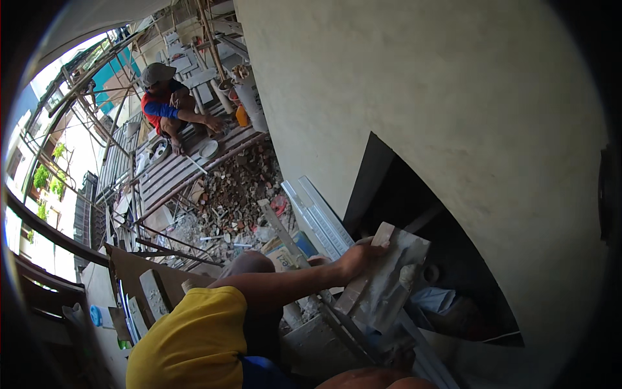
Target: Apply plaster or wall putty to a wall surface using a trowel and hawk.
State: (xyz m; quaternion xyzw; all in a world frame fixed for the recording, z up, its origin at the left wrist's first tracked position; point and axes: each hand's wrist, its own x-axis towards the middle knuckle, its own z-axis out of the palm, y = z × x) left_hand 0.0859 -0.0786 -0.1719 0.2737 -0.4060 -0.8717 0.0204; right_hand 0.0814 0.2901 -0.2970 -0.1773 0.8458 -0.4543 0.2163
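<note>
My left hand (363, 258), at the end of an arm crossing from a yellow sleeve, grips the upper end of a flat, tilted board (387, 292) smeared with grey material; a pale lump (408, 275) sits on its right side. Something like my right hand (400, 355) is dim below the board's lower end; its fingers are unclear. Beneath the board lie mortar-crusted bars (337, 330). Long metal channels (311, 207) lean on the wall behind it.
A co-worker (159, 107) squats on a slatted scaffold (168, 181) beside buckets and bamboo poles. Rubble (240, 188) lies below. The pale wall (466, 97) rises at right, with a dark opening (389, 188). A brown panel (123, 266) and a railing stand at left.
</note>
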